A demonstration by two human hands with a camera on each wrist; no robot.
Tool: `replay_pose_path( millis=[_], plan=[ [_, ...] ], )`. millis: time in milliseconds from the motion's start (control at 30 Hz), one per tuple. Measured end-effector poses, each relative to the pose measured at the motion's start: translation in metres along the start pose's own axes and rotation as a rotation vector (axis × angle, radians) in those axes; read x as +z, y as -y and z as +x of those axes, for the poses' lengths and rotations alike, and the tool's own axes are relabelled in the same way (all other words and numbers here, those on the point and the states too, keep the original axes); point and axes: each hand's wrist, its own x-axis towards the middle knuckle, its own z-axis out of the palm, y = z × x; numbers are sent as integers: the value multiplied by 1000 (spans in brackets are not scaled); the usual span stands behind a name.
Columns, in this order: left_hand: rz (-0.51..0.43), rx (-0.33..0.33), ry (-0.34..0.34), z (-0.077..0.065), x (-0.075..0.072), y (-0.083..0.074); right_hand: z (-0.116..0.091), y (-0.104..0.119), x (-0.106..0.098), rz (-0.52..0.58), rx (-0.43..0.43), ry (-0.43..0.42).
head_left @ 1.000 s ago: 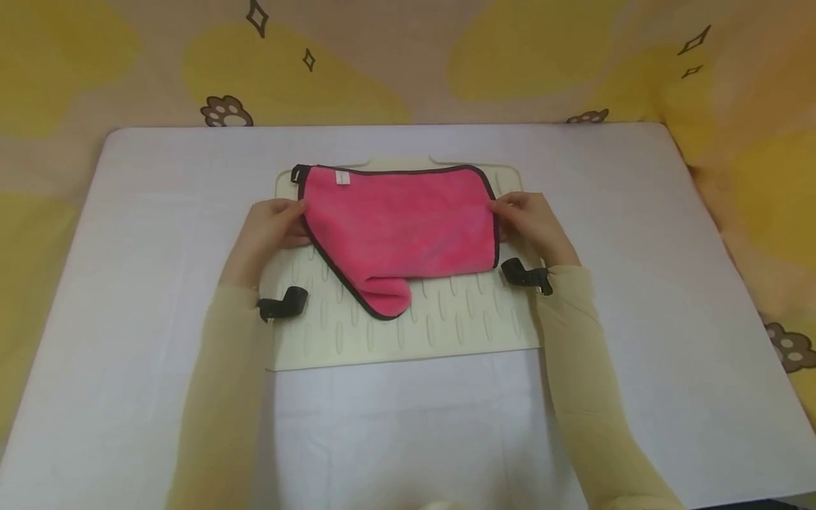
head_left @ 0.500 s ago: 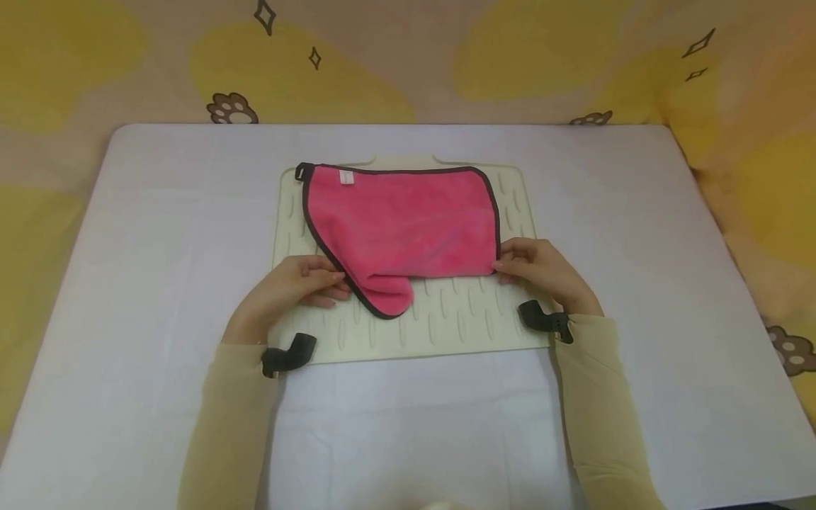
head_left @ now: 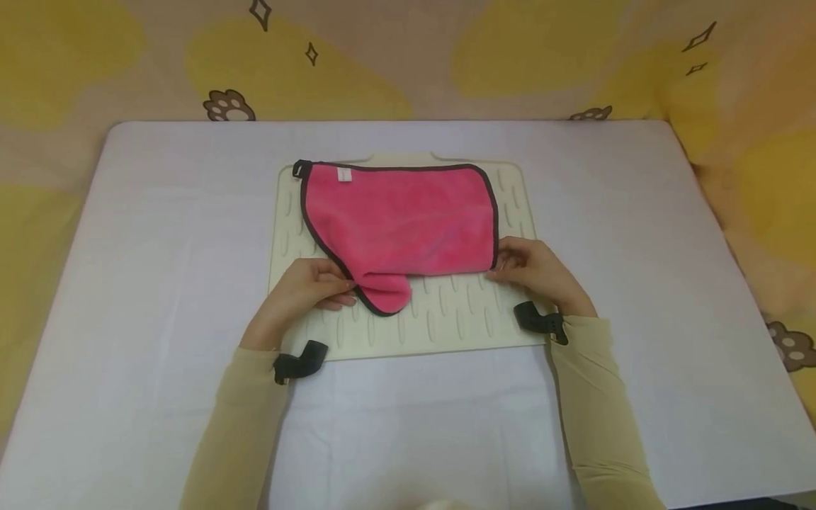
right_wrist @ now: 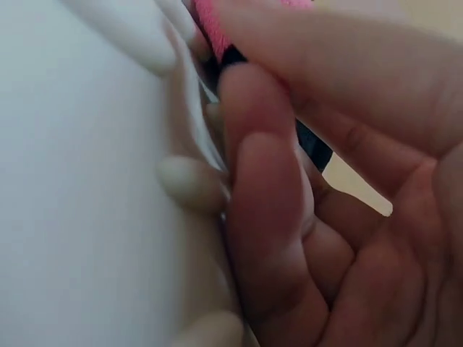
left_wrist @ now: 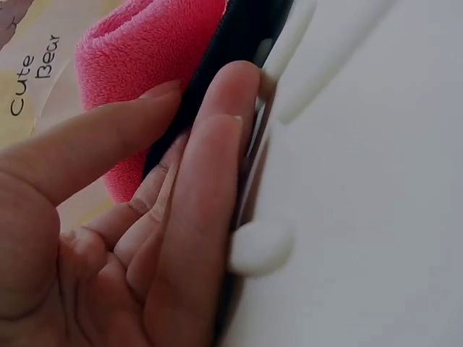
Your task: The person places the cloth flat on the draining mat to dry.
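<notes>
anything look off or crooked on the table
Yes, the pink cloth looks uneven: at its near left, a rumpled flap juts toward the person past the straighter near edge, while the rest lies fairly flat on the cream mat. No spill or damage shows.

Both hands [head_left: 298,292] [head_left: 539,270] in thumb-and-finger pinches, well apart.

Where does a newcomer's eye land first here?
Probably on the black-edged pink cloth, bright against the cream ridged mat midway across the white table. Then on how it is held: the left hand pinches its slanted left edge, the right hand its near right corner.
</notes>
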Motion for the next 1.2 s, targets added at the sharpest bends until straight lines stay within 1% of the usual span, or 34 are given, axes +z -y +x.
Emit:
replay_pose_path(
  millis=[67,133,267,333,433,533,667,767,833,867,933,1000,1067,1200],
  plan=[
    [-8,12,-6,0,0,1,0,0,1,4,-7,-19],
    [-6,37,-9,0,-1,1,0,0,1,21,-19,-45],
    [-5,60,-37,-1,-4,2,1,0,2,46,-82,-127],
    [-7,60,-52,-2,-6,2,1,0,3,91,-120,-166],
    [-46,56,-60,-3,-9,2,1,-1,2,175,-153,-191],
    [-115,80,-54,-4,-12,3,1,-1,2,237,-135,-202],
    [-191,123,-42,-6,-16,4,1,0,2,247,-94,-257],
    [-210,139,-35,-7,-20,5,2,2,3,276,-90,-312],
    [-217,145,-29,-8,-23,5,2,3,3,312,-95,-340],
    [-220,146,-26,-9,-24,6,1,3,4,348,-96,-347],
    [-224,148,-18,-10,-26,7,1,5,4,415,-95,-351],
    [-230,151,-16,-10,-28,7,1,6,4,459,-87,-354],
    [-238,159,-13,-11,-30,8,1,7,4,483,-76,-354],
    [-248,177,1,-11,-33,10,1,7,4,492,-60,-338]
  ],
)
